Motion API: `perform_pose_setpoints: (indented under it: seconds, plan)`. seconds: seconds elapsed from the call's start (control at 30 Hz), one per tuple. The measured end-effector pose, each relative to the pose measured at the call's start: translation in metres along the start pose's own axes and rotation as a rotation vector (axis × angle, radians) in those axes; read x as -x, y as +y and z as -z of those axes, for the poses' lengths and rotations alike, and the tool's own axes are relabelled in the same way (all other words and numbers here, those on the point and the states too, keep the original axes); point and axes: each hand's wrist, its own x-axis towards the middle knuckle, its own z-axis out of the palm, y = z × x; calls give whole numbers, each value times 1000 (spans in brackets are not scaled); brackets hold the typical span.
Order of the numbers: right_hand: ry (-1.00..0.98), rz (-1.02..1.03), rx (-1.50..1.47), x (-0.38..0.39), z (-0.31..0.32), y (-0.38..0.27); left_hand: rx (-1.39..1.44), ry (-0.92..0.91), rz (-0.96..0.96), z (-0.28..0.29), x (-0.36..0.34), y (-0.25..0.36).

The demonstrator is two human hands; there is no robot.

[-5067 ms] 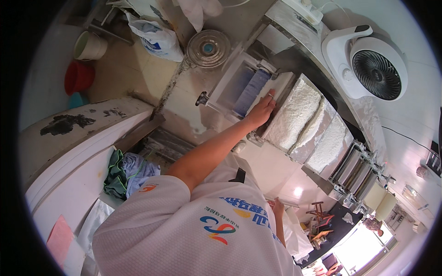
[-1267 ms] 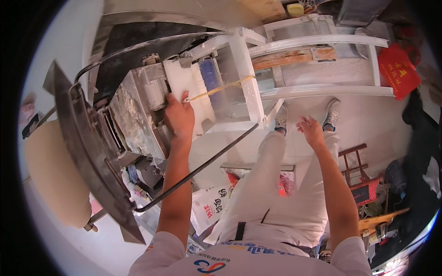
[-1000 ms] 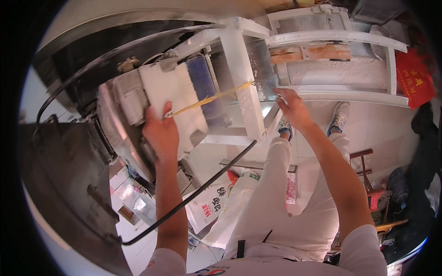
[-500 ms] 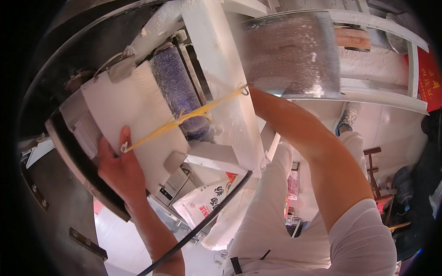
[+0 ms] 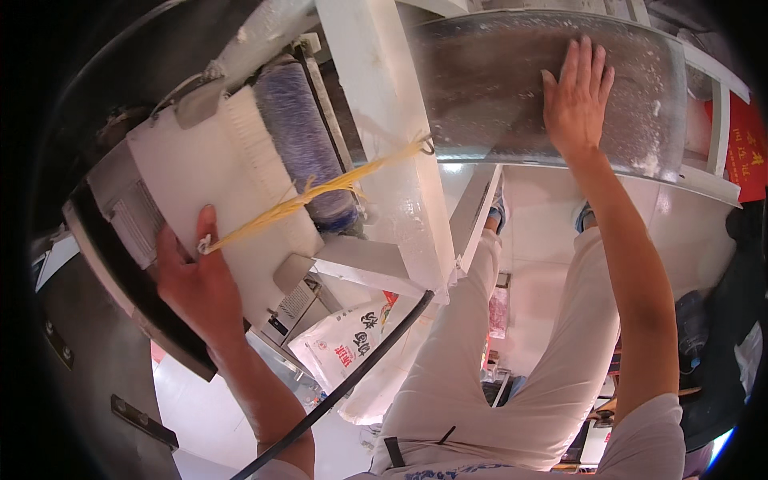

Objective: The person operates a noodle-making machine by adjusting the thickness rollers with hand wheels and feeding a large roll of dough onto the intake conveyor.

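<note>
My left hand [image 5: 200,288] lies on the lower left part of a smooth white sheet [image 5: 192,168], thumb and fingers apart. The sheet slopes up to a ribbed white strip [image 5: 260,160] beside a bluish-purple roller [image 5: 308,144]. Across the sheet runs a frayed yellow cord [image 5: 296,204], one end knotted near my left thumb, the other on a hook at a white post [image 5: 392,136]. My right hand [image 5: 580,100] rests flat, fingers stretched out, on a dark brown panel [image 5: 480,88] dusted with white specks.
A black cable [image 5: 344,384] crosses below the post. A printed white bag [image 5: 340,344] lies under the frame bar [image 5: 364,260]. The curved edge of the machine [image 5: 136,296] is left of my left hand. A red sheet [image 5: 744,148] hangs at far right.
My right hand, earlier hidden behind the white post, now shows farther right on the panel. The panel's right end reaches farther right. My left hand stays on the white sheet.
</note>
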Motion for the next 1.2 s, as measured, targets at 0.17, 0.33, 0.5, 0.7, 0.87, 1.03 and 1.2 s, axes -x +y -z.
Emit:
perform_pose_setpoints:
  seconds: [0.17, 0.33, 0.5, 0.7, 0.87, 1.03, 1.2]
  plan:
    - [-296, 427, -233, 6, 1, -102, -50, -29, 25, 2, 4, -3]
    - [-111, 685, -358, 17, -126, -158, -72, -9, 13, -4, -10, 19]
    - [-408, 583, -85, 19, -56, -78, -110, -43, 67, -3, 10, -7]
    - [-245, 147, 23, 16, 11, -5, -82, -22, 15, -2, 9, -7]
    - [-304, 600, -118, -14, -60, -112, -154, -26, 2, -2, -4, 14]
    - [-336, 364, -28, -26, -33, -50, -30, -36, 94, -10, 9, 3]
    - [57, -253, 300, 4, 45, 118, 18, -17, 18, -27, 7, 4]
